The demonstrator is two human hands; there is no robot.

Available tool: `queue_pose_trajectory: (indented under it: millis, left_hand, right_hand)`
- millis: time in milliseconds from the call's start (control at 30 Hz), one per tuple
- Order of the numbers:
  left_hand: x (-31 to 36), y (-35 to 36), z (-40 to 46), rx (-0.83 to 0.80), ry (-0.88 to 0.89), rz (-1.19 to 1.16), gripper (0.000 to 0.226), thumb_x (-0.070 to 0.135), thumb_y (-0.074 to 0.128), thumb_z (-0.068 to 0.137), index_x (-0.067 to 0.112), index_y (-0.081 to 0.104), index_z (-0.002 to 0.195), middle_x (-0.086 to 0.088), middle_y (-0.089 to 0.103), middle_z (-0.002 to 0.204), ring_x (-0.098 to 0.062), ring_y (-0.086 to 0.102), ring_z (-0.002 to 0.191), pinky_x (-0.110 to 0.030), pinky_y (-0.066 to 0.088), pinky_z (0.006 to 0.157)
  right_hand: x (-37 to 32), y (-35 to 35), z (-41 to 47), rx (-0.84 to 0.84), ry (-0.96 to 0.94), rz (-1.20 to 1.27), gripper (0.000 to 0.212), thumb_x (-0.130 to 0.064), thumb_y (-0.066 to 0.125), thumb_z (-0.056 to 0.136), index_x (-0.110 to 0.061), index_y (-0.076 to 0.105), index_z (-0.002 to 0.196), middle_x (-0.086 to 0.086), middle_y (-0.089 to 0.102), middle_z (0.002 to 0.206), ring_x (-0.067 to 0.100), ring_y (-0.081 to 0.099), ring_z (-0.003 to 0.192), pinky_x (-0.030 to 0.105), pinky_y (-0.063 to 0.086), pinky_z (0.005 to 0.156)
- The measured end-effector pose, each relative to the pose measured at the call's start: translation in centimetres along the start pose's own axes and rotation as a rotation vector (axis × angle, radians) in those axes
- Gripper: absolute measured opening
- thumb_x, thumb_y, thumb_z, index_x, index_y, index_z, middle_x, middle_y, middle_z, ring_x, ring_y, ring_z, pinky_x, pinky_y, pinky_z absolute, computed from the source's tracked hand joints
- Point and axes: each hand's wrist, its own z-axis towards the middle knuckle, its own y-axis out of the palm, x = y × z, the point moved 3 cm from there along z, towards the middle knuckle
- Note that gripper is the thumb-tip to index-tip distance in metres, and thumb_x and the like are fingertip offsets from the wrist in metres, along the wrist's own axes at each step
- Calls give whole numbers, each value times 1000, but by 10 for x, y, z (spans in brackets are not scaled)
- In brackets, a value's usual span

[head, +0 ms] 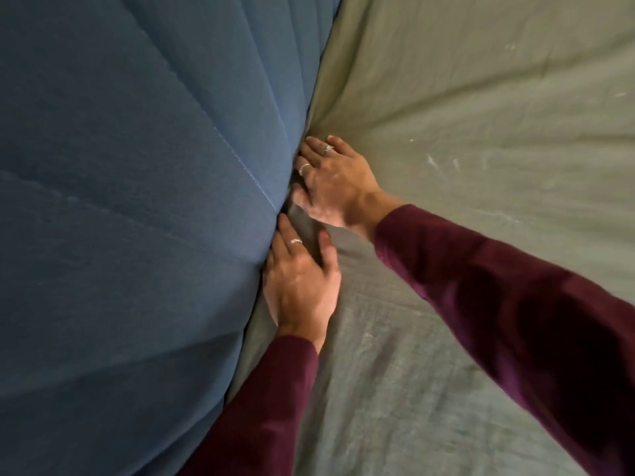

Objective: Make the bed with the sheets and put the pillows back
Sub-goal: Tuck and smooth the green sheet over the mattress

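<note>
An olive-green sheet covers the mattress on the right half of the head view. A blue padded panel with stitched seams fills the left half. Both hands sit at the seam where sheet meets panel. My right hand lies flat on the sheet, and its fingertips are hidden in the gap. Just below it, my left hand presses the sheet edge against the panel with straight fingers, thumb spread on the fabric. Creases fan out across the sheet from the point under my right hand. No pillows are in view.
Dark red sleeves cover both forearms, the right one crossing the sheet from the lower right. Small pale marks dot the sheet at the right. Panel and sheet fill the whole frame.
</note>
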Motion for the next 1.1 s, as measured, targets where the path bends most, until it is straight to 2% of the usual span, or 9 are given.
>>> queue_pose_trajectory:
  millis: [167,333,467,567,667,733,833,967,1100]
  left_hand:
    - [0,4,3,67,-37,-84,53,34,38,95,0,48,134,-17,58,128,-32,61,109,-37,51,85]
    - [7,3,-2,101,230,-130,51,11,36,92,0,37,142,-13,35,150,-23,31,140,-34,29,114]
    - [4,10,2,75,194,-72,54,19,31,93,6,34,145,-6,34,151,-17,31,140,-30,25,115]
    - [2,13,2,107,193,-75,51,20,32,95,4,39,143,-8,39,149,-18,37,137,-29,28,113]
    - [3,13,2,131,190,-88,49,18,33,95,3,41,141,-8,39,148,-19,37,137,-28,28,113]
    - [5,13,1,122,196,-88,49,18,34,95,3,41,141,-8,38,149,-19,37,137,-29,29,113]
    - [4,14,1,116,200,-84,50,17,33,94,3,40,142,-8,38,149,-18,36,138,-31,30,112]
    - [4,14,1,83,181,-67,53,19,31,93,4,38,143,-7,36,150,-18,34,139,-31,30,112]
    - [5,14,1,70,180,-52,53,20,31,92,4,38,143,-7,36,150,-18,34,138,-31,29,112]
  right_hand:
    - [1,-11,17,-3,-42,-50,47,-41,33,96,-13,60,122,3,59,126,21,44,128,38,25,110]
    - [8,-12,31,-213,-47,-79,49,-45,30,97,-22,55,132,-4,49,139,17,33,139,51,8,117]
    - [20,-17,36,-332,-22,94,40,-25,28,100,-20,54,129,0,49,137,14,31,139,50,1,117]
    - [42,-28,33,-312,130,823,35,-13,36,97,-6,65,117,12,61,125,22,53,121,30,33,106]
    - [69,-35,29,141,448,1579,28,-9,44,93,-1,70,88,8,73,89,14,68,82,24,52,80]
    - [81,-37,34,255,494,1238,27,-13,46,92,-4,71,98,8,70,109,17,63,102,25,48,93]
    - [81,-41,48,80,250,449,35,-15,38,93,3,64,109,17,57,128,29,49,123,27,32,106]
    - [74,-37,53,-105,176,99,54,-32,29,99,-1,38,143,10,25,157,21,17,146,37,10,120]
    - [68,-33,59,-159,151,-76,57,-40,24,100,-8,35,146,6,12,161,17,7,148,42,3,120]
